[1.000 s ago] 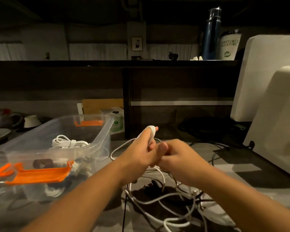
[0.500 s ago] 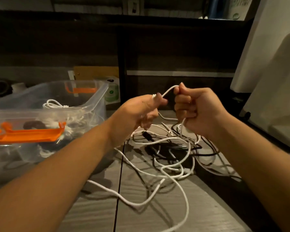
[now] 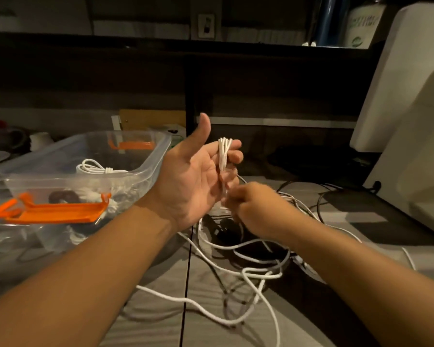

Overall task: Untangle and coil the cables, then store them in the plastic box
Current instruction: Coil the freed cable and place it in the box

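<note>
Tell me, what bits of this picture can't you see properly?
All in the head view:
Right hand: smeared by motion blur, so its grip on the white cable is unclear.
Black lump under the white loops: too dark to tell what it is.
Things low in the plastic box: hidden by its cloudy wall and the orange clip.
Blue bottle: cut off by the top edge.

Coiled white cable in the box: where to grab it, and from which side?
Pinch the coil at its wrapped waist, coming from above. The box is open-topped and its walls block the sides. The waist binds all the loops, so they should lift together.
</note>
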Demonstrator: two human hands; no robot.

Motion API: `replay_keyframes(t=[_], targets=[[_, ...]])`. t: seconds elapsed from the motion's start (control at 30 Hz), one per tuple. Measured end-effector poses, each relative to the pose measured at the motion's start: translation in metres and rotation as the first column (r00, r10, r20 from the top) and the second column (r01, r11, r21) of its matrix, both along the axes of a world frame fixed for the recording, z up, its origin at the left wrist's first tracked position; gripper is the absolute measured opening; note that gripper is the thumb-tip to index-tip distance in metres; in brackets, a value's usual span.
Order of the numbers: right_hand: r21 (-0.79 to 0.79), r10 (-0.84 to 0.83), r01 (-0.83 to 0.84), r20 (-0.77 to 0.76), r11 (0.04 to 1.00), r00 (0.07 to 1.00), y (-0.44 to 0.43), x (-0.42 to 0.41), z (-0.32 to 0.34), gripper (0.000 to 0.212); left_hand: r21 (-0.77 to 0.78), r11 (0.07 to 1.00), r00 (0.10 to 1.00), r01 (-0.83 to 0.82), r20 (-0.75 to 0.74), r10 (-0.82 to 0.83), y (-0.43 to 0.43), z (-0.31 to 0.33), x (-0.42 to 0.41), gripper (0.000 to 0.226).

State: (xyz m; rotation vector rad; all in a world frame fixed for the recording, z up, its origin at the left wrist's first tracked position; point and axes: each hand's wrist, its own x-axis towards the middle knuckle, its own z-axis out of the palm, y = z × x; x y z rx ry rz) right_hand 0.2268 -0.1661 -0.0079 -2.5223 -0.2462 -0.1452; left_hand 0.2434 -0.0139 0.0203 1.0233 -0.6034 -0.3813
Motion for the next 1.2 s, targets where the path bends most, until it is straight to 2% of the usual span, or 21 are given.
replay_keyframes(t=[0.03,0.1,0.2,0.27,0.33,0.4,0.5,0.6,0.7,0.77,0.83,0.87,0.93,0.97,1.0,1.07,1.1,1.2], targets=[[-0.107,0.02,-0.022,-0.019,0.994,1.0,0.004,-0.002,-0.001,0.027,0.002,1.0,1.0,-0.011,0.018,0.011,0.0,0.001,0.002,0.101],[-0.219,0.057,-0.057,-0.008,0.974,0.998,0.01,-0.007,-0.002,0.024,0.037,0.998,0.997,-0.044,0.06,0.042,0.0,0.0,0.005,0.114],[-0.166,0.103,-0.091,0.066,0.982,0.992,0.011,-0.014,0.002,0.021,0.11,0.988,0.988,-0.105,0.121,0.091,-0.001,-0.004,0.009,0.129],[-0.007,0.105,-0.105,0.052,0.994,0.993,0.008,-0.016,0.004,0.02,0.176,0.973,0.977,-0.149,0.179,0.117,0.0,-0.007,0.012,0.139],[0.249,0.102,-0.09,-0.036,0.964,0.994,0.003,-0.018,0.009,0.019,0.258,0.941,0.957,-0.217,0.244,0.154,0.002,-0.01,0.015,0.145],[0.476,0.131,-0.076,-0.084,0.876,0.988,-0.003,-0.019,0.015,0.019,0.333,0.9,0.937,-0.281,0.299,0.181,0.003,-0.012,0.016,0.142],[0.68,0.205,-0.092,-0.087,0.728,0.975,-0.008,-0.019,0.021,0.013,0.366,0.881,0.932,-0.3,0.311,0.188,0.005,-0.013,0.015,0.141],[0.798,0.341,-0.139,-0.087,0.586,0.936,-0.01,-0.021,0.022,0.009,0.487,0.802,0.893,-0.346,0.433,0.123,0.005,-0.016,0.015,0.133],[0.908,0.406,-0.112,-0.068,0.403,0.912,-0.015,-0.018,0.024,0.019,0.557,0.712,0.821,-0.428,0.569,0.048,0.003,-0.016,0.01,0.084],[0.93,0.396,-0.108,-0.044,0.353,0.917,-0.022,-0.014,0.027,0.023,0.557,0.69,0.797,-0.462,0.602,0.047,0.0,-0.012,0.007,0.075],[0.927,0.338,-0.106,-0.024,0.36,0.941,-0.028,-0.009,0.028,0.024,0.552,0.684,0.794,-0.477,0.604,0.067,-0.001,-0.011,0.008,0.066],[0.927,0.3,-0.097,-0.017,0.361,0.954,-0.031,-0.007,0.028,0.022,0.551,0.684,0.794,-0.478,0.604,0.069,-0.002,-0.011,0.009,0.071],[0.935,0.213,-0.069,-0.007,0.347,0.977,-0.037,-0.002,0.029,0.015,0.545,0.691,0.798,-0.475,0.598,0.076,-0.004,-0.012,0.013,0.098],[0.935,0.158,-0.052,-0.004,0.351,0.987,-0.039,0.001,0.029,0.016,0.54,0.722,0.824,-0.433,0.561,0.076,-0.005,-0.013,0.014,0.101],[0.927,0.099,-0.037,0.0,0.374,0.995,-0.042,0.004,0.028,0.018,0.526,0.769,0.861,-0.363,0.505,0.062,-0.006,-0.012,0.014,0.093],[0.887,-0.005,-0.024,0.03,0.461,1.0,-0.046,0.009,0.025,0.022,0.462,0.862,0.923,-0.207,0.385,0.015,-0.007,-0.009,0.012,0.071],[0.855,-0.047,-0.022,0.054,0.518,0.997,-0.047,0.01,0.023,0.023,0.423,0.895,0.943,-0.141,0.334,-0.009,-0.007,-0.008,0.011,0.068],[0.758,-0.117,0.005,0.095,0.652,0.989,-0.043,0.01,0.017,0.019,0.298,0.954,0.979,0.026,0.184,-0.084,-0.003,-0.007,0.006,0.08]])
